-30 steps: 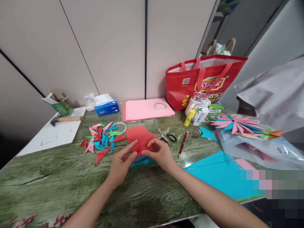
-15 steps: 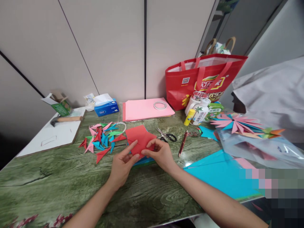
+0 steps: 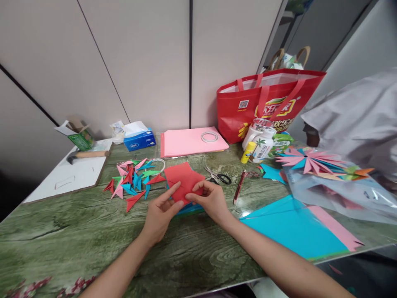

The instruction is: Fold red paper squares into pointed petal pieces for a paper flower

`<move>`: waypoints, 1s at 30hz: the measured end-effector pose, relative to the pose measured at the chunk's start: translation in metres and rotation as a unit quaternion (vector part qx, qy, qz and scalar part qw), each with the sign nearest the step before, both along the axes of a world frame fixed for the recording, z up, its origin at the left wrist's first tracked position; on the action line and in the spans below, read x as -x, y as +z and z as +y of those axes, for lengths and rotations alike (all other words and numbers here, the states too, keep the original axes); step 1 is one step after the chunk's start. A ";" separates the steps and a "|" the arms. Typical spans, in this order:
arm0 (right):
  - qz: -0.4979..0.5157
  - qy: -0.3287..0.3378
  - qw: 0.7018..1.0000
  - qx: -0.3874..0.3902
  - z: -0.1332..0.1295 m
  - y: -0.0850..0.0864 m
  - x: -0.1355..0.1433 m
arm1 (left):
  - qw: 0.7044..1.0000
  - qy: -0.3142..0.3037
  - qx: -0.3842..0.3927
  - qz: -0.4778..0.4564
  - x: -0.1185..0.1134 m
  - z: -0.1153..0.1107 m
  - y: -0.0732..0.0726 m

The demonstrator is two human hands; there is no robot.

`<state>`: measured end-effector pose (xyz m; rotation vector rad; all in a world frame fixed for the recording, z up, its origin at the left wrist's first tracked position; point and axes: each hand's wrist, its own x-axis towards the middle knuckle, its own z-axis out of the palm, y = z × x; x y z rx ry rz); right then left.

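Between my two hands is a piece of red paper (image 3: 183, 176), held above a stack of blue paper (image 3: 190, 209) on the table. My left hand (image 3: 161, 211) pinches its lower left part, thumb and fingers closed on it. On the right side, my right hand (image 3: 211, 199) grips the paper's edge between thumb and fingertips. Some of the red surface is hidden behind the fingers. Left of the hands lies a pile of folded paper pieces (image 3: 132, 180) in red, pink, blue and green. Scissors (image 3: 220, 177) with black handles rest just beyond my right hand.
A pencil (image 3: 239, 187), a yellow glue stick (image 3: 248, 152) and a white bottle (image 3: 263, 145) stand or lie to the right. Large blue paper (image 3: 293, 229) is at the front right. Behind are pink sheets (image 3: 186, 142), a tissue box (image 3: 139, 140) and a red bag (image 3: 235, 111); a hammer (image 3: 89, 154) lies left.
Both hands keep their hold on the red paper and have barely moved. The view has shifted very slightly.
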<state>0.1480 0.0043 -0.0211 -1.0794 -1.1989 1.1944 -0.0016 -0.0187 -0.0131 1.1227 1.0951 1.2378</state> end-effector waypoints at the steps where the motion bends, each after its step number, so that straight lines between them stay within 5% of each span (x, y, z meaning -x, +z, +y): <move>1: 0.001 0.000 1.000 0.000 0.000 0.000 0.000 | 1.000 -0.020 0.005 -0.014 0.000 0.000 0.000; 18: 0.020 -0.008 1.000 0.016 0.000 0.002 0.002 | 1.000 -0.022 -0.006 -0.002 0.000 0.001 -0.009; 30: 0.022 0.008 1.000 -0.017 -0.002 -0.001 0.003 | 0.991 -0.017 -0.057 0.118 0.002 0.000 -0.013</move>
